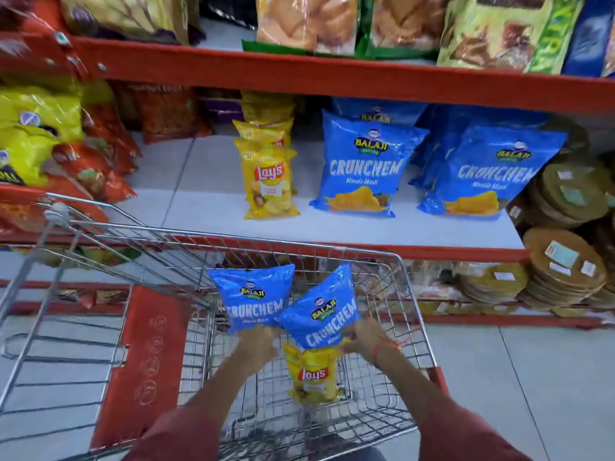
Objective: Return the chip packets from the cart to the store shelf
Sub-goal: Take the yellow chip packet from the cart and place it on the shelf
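The person is holding two blue Balaji Crunchem packets above the wire shopping cart [412, 294], one in each hand. The left hand [258, 342] is gripping the bottom edge of the left Crunchem packet [253, 299], which is standing nearly upright with its long axis vertical and its printed face toward the camera. The right hand [366, 337] is pinching the lower right corner of the right Crunchem packet [321, 311], which is tilting to the right so that its top corner is pointing up toward the store shelf [206, 207]. Both sets of fingers are closed on the packet edges, though blur is hiding the individual fingers.

A yellow Lay's packet [312, 374] is lying in the cart basket just below the two hands, its top pointing away from the person.

These air-filled packets are probably very light, soft and crinkly, with slick film and brittle chips inside, so squeezing the body is risky. The crimped seam at either end looks like the safest place to hold. On the shelf, matching Crunchem packets [362, 168] are leaning back beside a row of Lay's packets [268, 178], with bare shelf in front.
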Demonstrator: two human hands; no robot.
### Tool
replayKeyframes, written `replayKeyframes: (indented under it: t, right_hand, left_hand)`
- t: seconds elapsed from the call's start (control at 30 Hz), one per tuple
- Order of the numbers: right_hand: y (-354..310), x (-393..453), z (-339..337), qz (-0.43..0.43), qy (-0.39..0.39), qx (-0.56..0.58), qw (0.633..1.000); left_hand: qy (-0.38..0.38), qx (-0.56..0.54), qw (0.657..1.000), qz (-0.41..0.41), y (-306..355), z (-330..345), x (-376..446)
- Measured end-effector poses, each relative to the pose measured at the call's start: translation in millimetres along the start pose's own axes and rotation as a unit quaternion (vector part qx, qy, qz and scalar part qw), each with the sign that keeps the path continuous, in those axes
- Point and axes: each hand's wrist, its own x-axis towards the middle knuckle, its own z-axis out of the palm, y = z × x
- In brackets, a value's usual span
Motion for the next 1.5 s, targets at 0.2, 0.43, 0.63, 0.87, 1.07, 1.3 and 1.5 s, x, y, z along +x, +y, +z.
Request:
replayKeyframes:
  t: [0.2, 0.43, 0.63, 0.87, 1.07, 1.3, 1.5]
  right_hand:
    - [4.4, 7.8, 39.0, 0.05, 0.016, 0.09, 0.995]
    - [0.3, -10.2, 16.5, -0.014, 0.08, 0.149, 0.986]
    - [-39.9, -46.1, -33.6, -0.117, 0.182, 0.217, 0.952]
    - [-104.9, -54.9, -123.1, -0.205, 0.299, 0.312, 0.878]
    - [-147.4, -34.9, -195.9, -0.254, 0.343, 0.339, 0.838]
    - [-163.3, 6.8, -230.9, -0.232, 0.349, 0.357, 0.835]
    - [-165.4, 21.5, -245.5, -0.239, 0.347, 0.369, 0.829]
  left_hand:
    - [-0.007, 0.024, 0.998, -0.066, 3.8, 32.8, 14.2]
    - [0.116, -0.118, 0.986, -0.016, -12.3, 9.8, -1.0]
    - [0.25, -0.235, 0.939, 0.032, 2.3, -49.2, -39.4]
    - [0.367, -0.383, 0.845, 0.062, 36.3, -138.3, -47.0]
    - [0.42, -0.394, 0.811, 0.106, 56.4, -208.8, -22.1]
    - [0.45, -0.338, 0.821, 0.093, 60.7, -244.6, 22.2]
    - [0.476, -0.303, 0.822, 0.078, 67.0, -256.0, 35.3]
